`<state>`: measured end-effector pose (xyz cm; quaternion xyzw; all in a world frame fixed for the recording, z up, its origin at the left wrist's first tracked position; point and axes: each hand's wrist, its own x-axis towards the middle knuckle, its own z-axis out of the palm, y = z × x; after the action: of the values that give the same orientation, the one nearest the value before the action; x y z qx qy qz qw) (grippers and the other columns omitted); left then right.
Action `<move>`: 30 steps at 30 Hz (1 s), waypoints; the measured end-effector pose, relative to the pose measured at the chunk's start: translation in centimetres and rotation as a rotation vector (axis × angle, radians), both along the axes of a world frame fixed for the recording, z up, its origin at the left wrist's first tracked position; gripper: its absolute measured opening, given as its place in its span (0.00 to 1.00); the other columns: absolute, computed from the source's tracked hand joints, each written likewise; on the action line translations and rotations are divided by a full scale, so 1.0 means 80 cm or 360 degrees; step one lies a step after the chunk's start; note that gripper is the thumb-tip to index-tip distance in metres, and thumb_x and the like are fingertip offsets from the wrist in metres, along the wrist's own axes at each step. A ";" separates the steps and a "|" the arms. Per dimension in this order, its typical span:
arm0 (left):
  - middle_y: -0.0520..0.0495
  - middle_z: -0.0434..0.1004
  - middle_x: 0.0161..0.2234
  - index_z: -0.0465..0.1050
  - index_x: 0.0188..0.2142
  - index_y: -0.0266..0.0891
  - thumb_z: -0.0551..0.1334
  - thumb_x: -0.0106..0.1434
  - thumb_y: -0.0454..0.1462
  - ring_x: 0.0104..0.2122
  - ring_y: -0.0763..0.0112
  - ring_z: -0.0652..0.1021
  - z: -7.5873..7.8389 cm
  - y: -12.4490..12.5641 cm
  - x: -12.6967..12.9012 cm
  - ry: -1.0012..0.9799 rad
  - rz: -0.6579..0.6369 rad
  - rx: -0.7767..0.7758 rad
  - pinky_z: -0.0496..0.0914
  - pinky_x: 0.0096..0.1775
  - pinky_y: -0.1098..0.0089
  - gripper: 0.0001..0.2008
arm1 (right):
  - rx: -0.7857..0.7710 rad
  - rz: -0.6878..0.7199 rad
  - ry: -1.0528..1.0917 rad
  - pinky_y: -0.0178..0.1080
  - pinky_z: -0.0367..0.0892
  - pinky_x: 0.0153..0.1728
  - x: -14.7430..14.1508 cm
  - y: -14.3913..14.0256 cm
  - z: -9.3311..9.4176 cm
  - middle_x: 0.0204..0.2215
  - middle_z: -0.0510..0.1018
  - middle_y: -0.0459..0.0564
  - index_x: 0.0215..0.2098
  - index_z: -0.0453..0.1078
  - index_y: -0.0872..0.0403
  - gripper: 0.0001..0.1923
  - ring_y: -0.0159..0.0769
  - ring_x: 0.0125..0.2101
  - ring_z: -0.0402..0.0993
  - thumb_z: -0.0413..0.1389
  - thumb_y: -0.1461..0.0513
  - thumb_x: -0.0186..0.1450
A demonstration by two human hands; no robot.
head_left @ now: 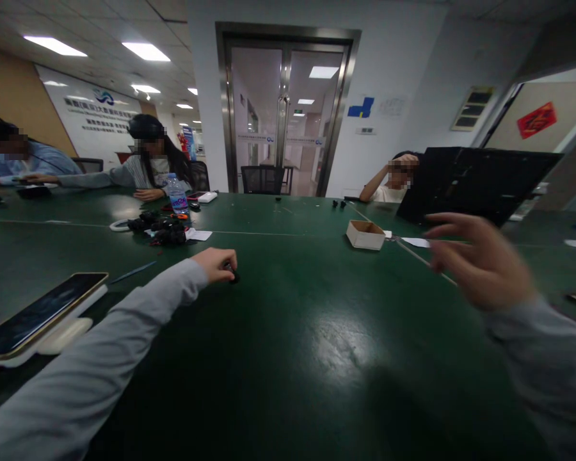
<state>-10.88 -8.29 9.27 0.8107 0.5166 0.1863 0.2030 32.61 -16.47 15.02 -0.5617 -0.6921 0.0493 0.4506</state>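
Your grey left sleeve (77, 378) crosses the near part of the green table (297, 358), and at its end your left hand (217, 264) rests on the tabletop with the fingers curled down over a small black part (233, 276); only an edge of that part shows at your fingertips. Your right hand (480, 259) is lifted above the table at the right, blurred, fingers loosely spread and holding nothing, well apart from the left.

Near left, a phone (38, 314) lies face up on a white case. A thin blue pen (132, 273) lies between the phone and your left hand. Farther left sits a pile of black parts (163, 229) beside a white slip of paper (199, 235), with a water bottle (176, 193) just behind it. Right of centre stands a small open cardboard box (365, 234), and beyond it a black panel (475, 182) leans upright. 3 people sit along the far edge: 2 at the left, 1 partly behind the panel. A glass double door (285, 115) stands in the far wall.
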 end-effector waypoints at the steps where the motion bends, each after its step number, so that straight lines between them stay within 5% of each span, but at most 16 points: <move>1: 0.57 0.69 0.17 0.69 0.24 0.40 0.66 0.41 0.36 0.18 0.76 0.70 -0.003 0.014 0.016 -0.0084 -0.0014 -0.0014 0.61 0.24 0.76 0.09 | -0.0181 0.0150 0.0142 0.34 0.67 0.21 -0.029 0.021 -0.004 0.39 0.70 0.54 0.49 0.61 0.49 0.17 0.27 0.21 0.69 0.51 0.59 0.62; 5: 0.53 0.72 0.19 0.68 0.26 0.37 0.68 0.41 0.35 0.20 0.73 0.74 -0.030 0.063 0.077 -0.0792 -0.0008 -0.0119 0.67 0.25 0.73 0.12 | -0.1154 0.0512 0.0510 0.30 0.64 0.14 -0.147 0.123 -0.063 0.25 0.71 0.47 0.40 0.64 0.55 0.11 0.26 0.15 0.67 0.54 0.58 0.60; 8: 0.50 0.73 0.22 0.67 0.27 0.35 0.69 0.40 0.36 0.22 0.72 0.75 -0.065 0.089 0.108 -0.1370 0.0167 -0.0090 0.70 0.26 0.71 0.15 | -0.1495 0.0531 0.0881 0.32 0.64 0.12 -0.206 0.176 -0.117 0.18 0.69 0.44 0.42 0.61 0.54 0.15 0.30 0.12 0.68 0.47 0.52 0.63; 14: 0.51 0.72 0.21 0.67 0.27 0.33 0.71 0.37 0.37 0.20 0.76 0.73 -0.117 0.108 0.121 -0.1733 0.0437 -0.0161 0.71 0.26 0.74 0.19 | -0.1398 0.0864 0.1414 0.31 0.66 0.14 -0.257 0.202 -0.160 0.17 0.70 0.43 0.43 0.60 0.55 0.11 0.28 0.14 0.68 0.50 0.58 0.63; 21: 0.47 0.74 0.27 0.69 0.30 0.32 0.67 0.47 0.33 0.26 0.75 0.76 -0.116 0.104 0.119 -0.1878 0.0320 -0.0408 0.73 0.32 0.73 0.11 | -0.1090 0.0794 0.1660 0.30 0.68 0.17 -0.252 0.201 -0.169 0.15 0.70 0.42 0.37 0.61 0.55 0.06 0.28 0.15 0.69 0.51 0.69 0.61; 30: 0.48 0.73 0.26 0.69 0.31 0.33 0.66 0.48 0.35 0.25 0.78 0.74 -0.117 0.102 0.119 -0.1828 0.0390 -0.0260 0.72 0.30 0.76 0.12 | -0.1053 0.0866 0.1696 0.30 0.68 0.19 -0.247 0.193 -0.167 0.17 0.71 0.42 0.36 0.62 0.54 0.09 0.28 0.17 0.71 0.56 0.68 0.57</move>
<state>-1.34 -0.13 -0.07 0.4963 0.4264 0.5769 0.4889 12.88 -1.04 1.69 -0.3748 -0.4409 0.6395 0.5061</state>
